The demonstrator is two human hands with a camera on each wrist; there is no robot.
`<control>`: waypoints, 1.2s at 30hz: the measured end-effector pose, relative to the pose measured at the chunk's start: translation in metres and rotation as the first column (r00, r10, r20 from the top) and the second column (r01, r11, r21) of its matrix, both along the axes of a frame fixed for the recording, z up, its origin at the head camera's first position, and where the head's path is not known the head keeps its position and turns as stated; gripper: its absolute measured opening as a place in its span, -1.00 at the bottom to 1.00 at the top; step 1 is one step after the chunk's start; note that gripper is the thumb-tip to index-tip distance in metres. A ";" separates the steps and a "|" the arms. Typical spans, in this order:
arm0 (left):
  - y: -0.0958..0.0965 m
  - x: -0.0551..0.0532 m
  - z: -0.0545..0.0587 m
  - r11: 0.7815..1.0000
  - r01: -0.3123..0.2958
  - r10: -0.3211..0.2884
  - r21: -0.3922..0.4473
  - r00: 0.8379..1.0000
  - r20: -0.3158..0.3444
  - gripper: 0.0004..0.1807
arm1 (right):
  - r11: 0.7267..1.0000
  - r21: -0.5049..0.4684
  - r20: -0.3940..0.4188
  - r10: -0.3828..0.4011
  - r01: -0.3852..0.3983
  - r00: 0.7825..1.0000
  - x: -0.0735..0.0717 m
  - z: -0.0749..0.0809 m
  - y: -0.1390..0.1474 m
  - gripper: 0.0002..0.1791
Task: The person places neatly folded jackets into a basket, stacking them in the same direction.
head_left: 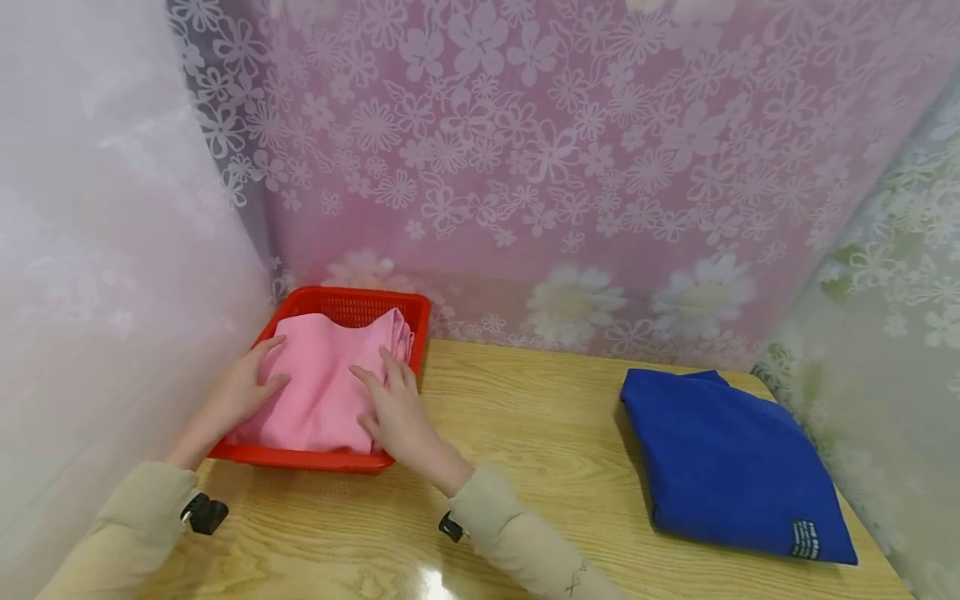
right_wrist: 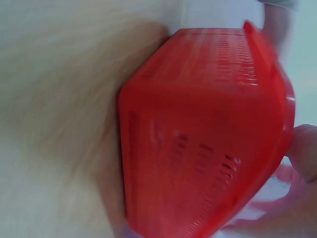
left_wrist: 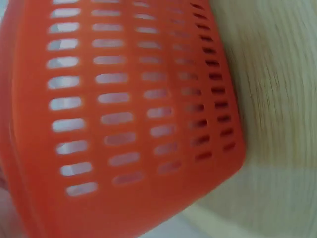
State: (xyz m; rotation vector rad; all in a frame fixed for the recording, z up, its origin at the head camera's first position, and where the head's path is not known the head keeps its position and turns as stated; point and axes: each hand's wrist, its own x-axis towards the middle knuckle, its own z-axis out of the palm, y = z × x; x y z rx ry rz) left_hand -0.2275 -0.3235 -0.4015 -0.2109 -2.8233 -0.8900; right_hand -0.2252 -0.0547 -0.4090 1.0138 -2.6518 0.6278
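Nearest me in the head view, two pale sleeves, the left sleeve (head_left: 123, 529) and the right sleeve (head_left: 532, 537), come up from the bottom edge and angle inward, each with a small black device strapped by the cuff. The desk (head_left: 525, 417) spreads beneath them, its wood grain light. My left hand (head_left: 238, 392) reaches in over the left side of the red basket (head_left: 315, 460), thumb and forefinger parted, the fingers relaxed rather than clenched. My right hand (head_left: 401, 417) comes over the opposite side, palm down, fingers spread and pointing up and leftward, thumb set apart. Both lie over the edges of the pink cloth (head_left: 322, 383), which sits folded inside the basket; I can't tell how firmly either one presses. The left wrist view is mostly slotted basket wall, while the right wrist view shows fingers at the rim, slightly blurred. Well to the right, a folded blue cloth (head_left: 735, 475) lies on the desk. Behind everything hangs a pink floral curtain (head_left: 510, 167).
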 end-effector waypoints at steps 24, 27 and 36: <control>0.024 0.009 -0.009 0.918 0.115 -0.131 -0.380 0.991 -0.016 -0.29 | 0.950 0.309 0.107 0.023 -0.055 0.994 0.000 -0.001 0.019 -0.60; 0.042 0.012 0.000 0.927 0.047 -0.094 -0.373 0.990 -0.109 -0.44 | 0.978 0.206 0.033 0.031 -0.037 0.999 0.001 0.002 0.027 -0.65; 0.115 0.021 0.024 0.953 -0.077 -0.042 -0.292 0.924 -0.381 -0.71 | 0.996 -0.089 -0.144 -0.022 0.010 0.989 -0.002 0.015 0.076 -0.74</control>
